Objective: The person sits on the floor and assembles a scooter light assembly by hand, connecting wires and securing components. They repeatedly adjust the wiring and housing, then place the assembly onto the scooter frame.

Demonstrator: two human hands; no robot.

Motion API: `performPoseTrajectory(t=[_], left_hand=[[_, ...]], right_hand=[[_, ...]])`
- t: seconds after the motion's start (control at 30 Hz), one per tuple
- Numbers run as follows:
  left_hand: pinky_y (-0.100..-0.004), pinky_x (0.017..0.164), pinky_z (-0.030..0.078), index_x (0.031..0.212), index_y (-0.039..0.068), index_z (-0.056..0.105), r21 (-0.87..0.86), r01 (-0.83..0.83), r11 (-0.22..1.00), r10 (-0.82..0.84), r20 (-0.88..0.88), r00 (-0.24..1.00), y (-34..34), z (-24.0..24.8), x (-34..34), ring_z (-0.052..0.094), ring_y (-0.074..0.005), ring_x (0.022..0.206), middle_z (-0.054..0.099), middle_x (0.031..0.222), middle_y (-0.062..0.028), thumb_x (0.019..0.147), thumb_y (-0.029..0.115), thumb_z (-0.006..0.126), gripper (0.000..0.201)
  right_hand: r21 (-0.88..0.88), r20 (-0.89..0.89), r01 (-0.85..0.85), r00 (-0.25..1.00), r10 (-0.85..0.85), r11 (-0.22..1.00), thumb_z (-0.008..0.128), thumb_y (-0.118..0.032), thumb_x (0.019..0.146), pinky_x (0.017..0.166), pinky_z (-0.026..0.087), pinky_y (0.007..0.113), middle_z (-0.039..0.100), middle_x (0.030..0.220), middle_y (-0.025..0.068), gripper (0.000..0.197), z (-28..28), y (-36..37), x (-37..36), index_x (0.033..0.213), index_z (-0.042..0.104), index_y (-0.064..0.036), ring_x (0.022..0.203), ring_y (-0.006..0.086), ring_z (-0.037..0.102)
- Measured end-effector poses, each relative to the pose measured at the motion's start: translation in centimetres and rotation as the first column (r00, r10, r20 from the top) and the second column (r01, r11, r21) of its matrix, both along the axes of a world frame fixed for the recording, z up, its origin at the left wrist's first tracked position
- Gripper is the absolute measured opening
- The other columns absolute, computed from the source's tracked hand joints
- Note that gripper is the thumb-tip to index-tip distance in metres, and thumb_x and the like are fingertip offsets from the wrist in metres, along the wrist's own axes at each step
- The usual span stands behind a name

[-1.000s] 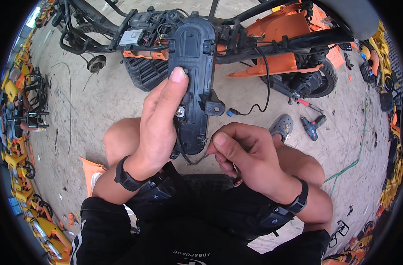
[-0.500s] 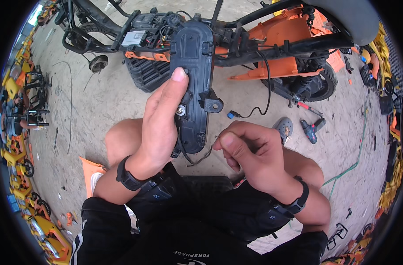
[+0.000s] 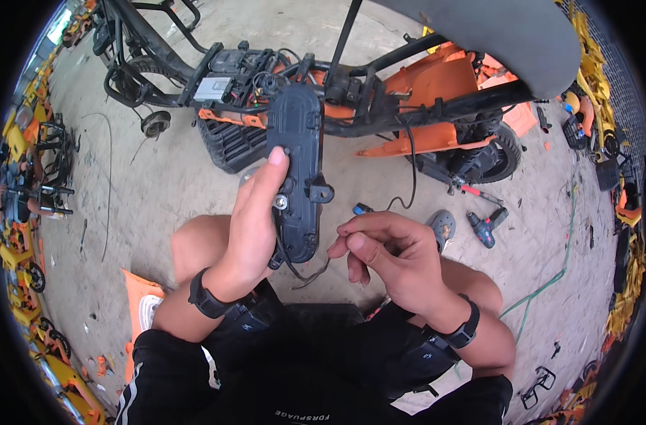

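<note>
My left hand is wrapped round a long black plastic housing with rounded ends, thumb flat along its back. The housing stands nearly upright in front of me, with a mounting lug on its right side and a shiny bolt by my thumb. From its lower end a thin dark wire curves right to the fingertips of my right hand. That hand is closed in a pinch on the wire; its tip is too small to make out.
Beyond the housing lies a stripped vehicle frame with orange panels and a wheel. A loose cable with a blue connector hangs from it. A cordless drill and a red-handled tool lie at right, near a green cord.
Both hands and the housing sit slightly lower and further left in view. The vehicle's right side also appears shifted left. My grip on the housing and my right-hand pinch look the same.
</note>
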State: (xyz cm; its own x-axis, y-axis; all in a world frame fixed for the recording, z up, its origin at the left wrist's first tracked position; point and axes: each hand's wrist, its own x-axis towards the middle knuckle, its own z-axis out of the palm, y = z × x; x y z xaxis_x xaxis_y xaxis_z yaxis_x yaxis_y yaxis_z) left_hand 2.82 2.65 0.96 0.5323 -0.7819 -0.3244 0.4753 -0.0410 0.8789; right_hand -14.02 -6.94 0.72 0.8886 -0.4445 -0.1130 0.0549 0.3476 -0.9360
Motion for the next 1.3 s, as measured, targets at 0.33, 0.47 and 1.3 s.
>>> performPoseTrajectory(t=[0.33, 0.47, 1.3], left_hand=[[-0.038, 0.058, 0.058, 0.102, -0.001, 0.061, 0.028, 0.111, 0.993, -0.106, -0.142, 0.984, 0.0, -0.2, -0.3, 0.064, -0.0214, 0.072, 0.063, 0.084, -0.0118, 0.101, 0.06, 0.036, 0.066], [-0.0429, 0.068, 0.057, 0.11, -0.003, 0.06, -0.022, 0.07, 0.997, -0.073, -0.202, 0.977, 0.6, 0.0, -0.1, 0.066, -0.0261, 0.079, 0.066, 0.088, -0.0142, 0.099, 0.056, 0.042, 0.062], [-0.0227, 0.084, 0.047, 0.115, -0.001, 0.061, -0.15, 0.544, 0.826, -0.509, 0.219, 0.833, -2.1, -6.5, -2.2, 0.057, -0.0062, 0.098, 0.066, 0.106, -0.0025, 0.105, 0.028, 0.055, 0.032]], right_hand=[[0.097, 0.037, -0.052, 0.998, 0.049, 0.994, 0.051, -0.011, 0.104, 0.056, 0.047, 0.024, 0.073, 0.094, 0.0165, 0.02, 0.4, -1.7, -1.2, 0.122, 0.05, -0.0032, 0.066, 0.014, 0.065], [0.02, -0.036, 0.007, 0.999, -0.006, 1.0, 0.051, -0.012, 0.104, 0.056, 0.049, 0.028, 0.072, 0.094, 0.0195, 0.021, 1.1, -1.7, -0.9, 0.122, 0.047, -0.0033, 0.066, 0.0188, 0.066], [-0.279, -0.045, 0.203, 0.974, -0.224, 0.939, 0.074, 0.005, 0.084, 0.069, 0.05, 0.024, 0.069, 0.092, 0.0081, 0.011, -1.5, -4.6, 0.1, 0.094, 0.072, 0.0034, 0.077, 0.0123, 0.063]])
